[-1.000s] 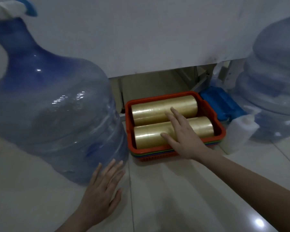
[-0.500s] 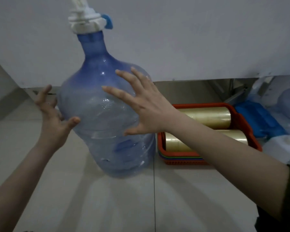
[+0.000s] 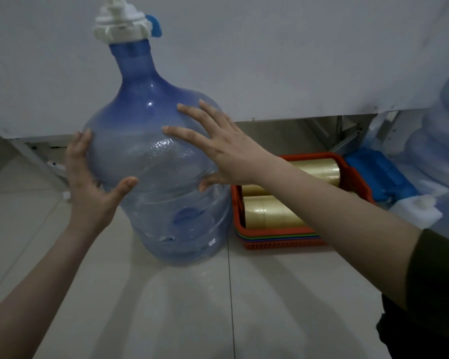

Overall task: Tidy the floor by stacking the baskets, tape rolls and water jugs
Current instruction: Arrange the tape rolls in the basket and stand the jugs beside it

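Both hands have come up onto the water jug (image 3: 151, 141) since a second ago, when the right one lay on the tape rolls and the left was flat on the floor. Now the grip is two spread palms, one on either side. The left hand (image 3: 88, 187) presses the jug's left flank, fingers straight up along the curve and thumb reaching across the front. The right hand (image 3: 226, 154) lies on the upper right shoulder with fingers fanned wide and thumb lower down; nothing is pinched.

The jug is big, clear blue, with its base on the tiled floor (image 3: 166, 307), and it seems to lean a little to the left. A white pump cap (image 3: 121, 25) with a blue spout (image 3: 154, 24) tops its neck, in front of a pale panel (image 3: 270, 60).

Just right of the jug sits a stack of baskets (image 3: 278, 240), a red one on top, holding two tape rolls lying side by side, the near roll (image 3: 267, 211) and the far roll (image 3: 319, 169). Farther right are a blue plastic item (image 3: 381, 172), a white bottle (image 3: 420, 211) and more jugs (image 3: 443, 141) at the edge. A dark sleeve (image 3: 436, 268) covers the right upper arm.
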